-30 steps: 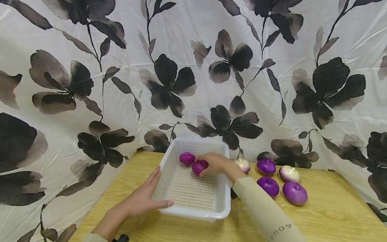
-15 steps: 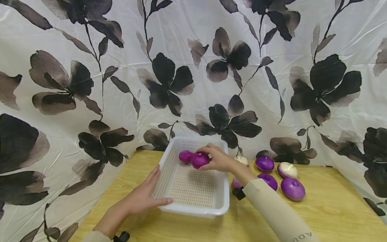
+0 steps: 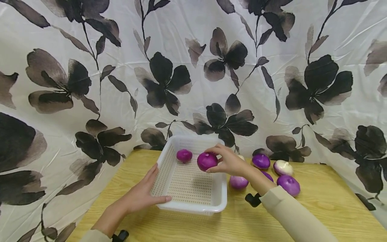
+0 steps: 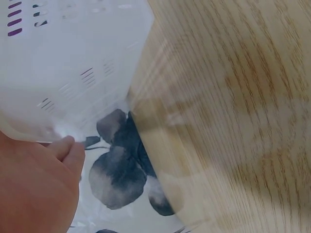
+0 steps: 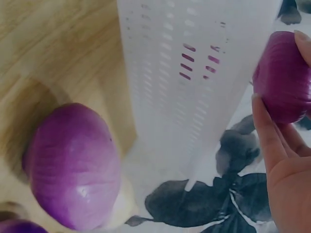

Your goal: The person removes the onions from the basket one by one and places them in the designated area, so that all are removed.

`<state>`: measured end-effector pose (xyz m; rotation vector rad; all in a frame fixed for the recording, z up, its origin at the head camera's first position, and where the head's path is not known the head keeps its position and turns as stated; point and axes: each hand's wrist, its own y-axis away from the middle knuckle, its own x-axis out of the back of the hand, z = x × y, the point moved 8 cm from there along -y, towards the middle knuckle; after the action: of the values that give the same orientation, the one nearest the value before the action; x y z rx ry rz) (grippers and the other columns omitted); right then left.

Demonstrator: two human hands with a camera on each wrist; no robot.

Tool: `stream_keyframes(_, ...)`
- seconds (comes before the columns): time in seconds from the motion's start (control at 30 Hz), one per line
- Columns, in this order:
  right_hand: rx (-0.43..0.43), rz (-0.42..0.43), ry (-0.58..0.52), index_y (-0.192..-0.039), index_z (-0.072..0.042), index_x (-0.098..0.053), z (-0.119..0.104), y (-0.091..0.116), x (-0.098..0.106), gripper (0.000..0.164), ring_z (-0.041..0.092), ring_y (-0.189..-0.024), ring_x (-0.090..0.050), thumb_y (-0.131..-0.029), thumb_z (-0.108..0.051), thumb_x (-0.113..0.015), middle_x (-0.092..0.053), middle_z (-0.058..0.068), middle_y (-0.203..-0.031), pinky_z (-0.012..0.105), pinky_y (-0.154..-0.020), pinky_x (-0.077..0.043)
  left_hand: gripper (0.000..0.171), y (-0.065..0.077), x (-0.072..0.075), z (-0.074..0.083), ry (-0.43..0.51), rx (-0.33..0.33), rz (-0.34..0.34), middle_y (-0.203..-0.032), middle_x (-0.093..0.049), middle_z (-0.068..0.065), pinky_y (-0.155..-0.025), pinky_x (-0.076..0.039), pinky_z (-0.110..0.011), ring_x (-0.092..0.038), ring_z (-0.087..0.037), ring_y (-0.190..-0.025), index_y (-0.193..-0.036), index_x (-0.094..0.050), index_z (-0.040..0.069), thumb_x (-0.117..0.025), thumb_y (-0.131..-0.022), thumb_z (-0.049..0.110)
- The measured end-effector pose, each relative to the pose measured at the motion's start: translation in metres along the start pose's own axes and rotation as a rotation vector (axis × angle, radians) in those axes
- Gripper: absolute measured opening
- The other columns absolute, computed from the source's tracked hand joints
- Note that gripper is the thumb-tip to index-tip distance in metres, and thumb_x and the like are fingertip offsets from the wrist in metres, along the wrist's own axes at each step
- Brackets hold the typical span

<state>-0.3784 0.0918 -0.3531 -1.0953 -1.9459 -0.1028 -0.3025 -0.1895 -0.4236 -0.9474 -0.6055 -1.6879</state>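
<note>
My right hand (image 3: 228, 161) grips a purple onion (image 3: 207, 161) between thumb and fingers, above the right part of a white perforated plastic basket (image 3: 193, 207). In the right wrist view the same onion (image 5: 284, 80) appears at the right edge, higher than the basket wall (image 5: 165, 97). A second purple onion (image 3: 184, 155) lies inside the basket near its back left. My left hand (image 3: 140, 195) rests against the basket's left side, thumb on the front rim and fingers along the outer wall. The left wrist view shows that hand (image 4: 41, 179) touching the rim.
Right of the basket, several onions stand on the wooden table (image 3: 326, 208): a lighter purple onion (image 3: 238, 182) closest, then a dark purple onion (image 3: 261, 161), a white-and-purple onion (image 3: 283, 167) and another purple onion (image 3: 288, 185). A floral cloth (image 3: 181, 33) hangs behind.
The onion in my right hand has risen from the basket floor and shifted right, away from the other onion. My left hand has stayed on the basket.
</note>
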Motion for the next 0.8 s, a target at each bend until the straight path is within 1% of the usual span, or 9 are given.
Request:
stream_keyframes(0.13, -0.001, 0.015, -0.006, -0.135, -0.011, -0.065, -0.003, 0.010, 0.005, 0.066, 0.019, -0.107, -0.062, -0.077, -0.026, -0.092, -0.059, 0.003, -0.117, 0.026, -0.084, -0.060, 0.130, 0.000, 0.000, -0.001, -0.003, 0.001, -0.006, -0.172, 0.002, -0.012, -0.118, -0.026, -0.064, -0.019, -0.044, -0.153, -0.163, -0.008, 0.000, -0.074, -0.078, 0.072)
stream_keyframes(0.23, -0.004, 0.021, -0.007, -0.136, -0.010, -0.064, -0.004, 0.019, 0.008, 0.066, 0.022, -0.107, -0.063, -0.078, -0.026, -0.092, -0.059, 0.005, -0.117, 0.027, -0.083, -0.061, 0.129, 0.000, 0.000, -0.002, 0.004, 0.001, -0.002, -0.172, 0.003, -0.012, -0.118, -0.025, -0.065, -0.018, -0.045, -0.153, -0.163, -0.008, 0.000, -0.075, -0.079, 0.070)
stream_keyframes(0.3, -0.026, 0.017, -0.015, -0.137, -0.011, -0.064, -0.002, 0.026, 0.010, 0.066, 0.024, -0.106, -0.064, -0.078, -0.026, -0.092, -0.057, 0.006, -0.118, 0.029, -0.083, -0.061, 0.129, 0.000, -0.001, -0.002, 0.007, -0.002, 0.000, -0.172, 0.003, -0.012, -0.118, -0.025, -0.065, -0.018, -0.045, -0.153, -0.163, -0.008, 0.000, -0.075, -0.078, 0.070)
stream_keyframes(0.4, -0.066, 0.013, -0.050, -0.140, -0.010, -0.061, 0.001, 0.037, 0.013, 0.069, 0.026, -0.104, -0.068, -0.080, -0.026, -0.091, -0.054, 0.009, -0.126, 0.031, -0.083, -0.061, 0.128, 0.000, -0.002, -0.002, -0.003, -0.008, 0.005, -0.172, 0.002, -0.012, -0.118, -0.025, -0.064, -0.018, -0.045, -0.153, -0.163, -0.010, -0.001, -0.075, -0.079, 0.070)
stream_keyframes(0.47, -0.088, 0.017, -0.076, -0.141, -0.011, -0.060, 0.004, 0.044, 0.015, 0.070, 0.026, -0.104, -0.069, -0.080, -0.026, -0.090, -0.053, 0.009, -0.129, 0.031, -0.084, -0.061, 0.129, 0.000, -0.002, -0.002, -0.010, -0.010, 0.005, -0.172, 0.002, -0.012, -0.118, -0.026, -0.064, -0.019, -0.045, -0.152, -0.163, -0.010, -0.001, -0.075, -0.079, 0.071)
stream_keyframes(0.53, -0.091, 0.028, -0.092, -0.140, -0.010, -0.060, 0.006, 0.050, 0.017, 0.069, 0.025, -0.105, -0.069, -0.080, -0.025, -0.091, -0.054, 0.009, -0.131, 0.029, -0.084, -0.061, 0.128, 0.000, -0.002, -0.001, -0.015, -0.007, 0.000, -0.172, 0.002, -0.012, -0.118, -0.026, -0.064, -0.019, -0.045, -0.152, -0.163, -0.009, -0.001, -0.075, -0.079, 0.071)
stream_keyframes(0.63, -0.073, 0.056, -0.082, -0.138, -0.011, -0.062, 0.008, 0.057, 0.022, 0.068, 0.024, -0.108, -0.067, -0.078, -0.025, -0.092, -0.057, 0.007, -0.123, 0.029, -0.085, -0.061, 0.129, 0.001, -0.002, -0.001, -0.017, -0.003, -0.006, -0.172, 0.003, -0.012, -0.118, -0.027, -0.065, -0.019, -0.045, -0.152, -0.163, -0.008, 0.000, -0.073, -0.079, 0.073)
stream_keyframes(0.7, -0.067, 0.079, -0.057, -0.136, -0.011, -0.064, 0.010, 0.062, 0.026, 0.067, 0.024, -0.111, -0.065, -0.078, -0.026, -0.092, -0.059, 0.005, -0.119, 0.030, -0.085, -0.061, 0.129, 0.001, -0.002, -0.001, -0.018, -0.005, -0.005, -0.172, 0.003, -0.012, -0.118, -0.027, -0.065, -0.019, -0.045, -0.152, -0.163, -0.009, -0.001, -0.073, -0.079, 0.073)
stream_keyframes(0.8, -0.075, 0.103, -0.008, -0.136, -0.012, -0.065, 0.014, 0.070, 0.031, 0.067, 0.024, -0.111, -0.065, -0.077, -0.031, -0.092, -0.061, 0.003, -0.118, 0.032, -0.086, -0.061, 0.129, 0.001, -0.003, 0.000, -0.014, -0.008, 0.002, -0.172, 0.003, -0.012, -0.117, -0.027, -0.065, -0.019, -0.045, -0.152, -0.163, -0.010, -0.001, -0.073, -0.079, 0.073)
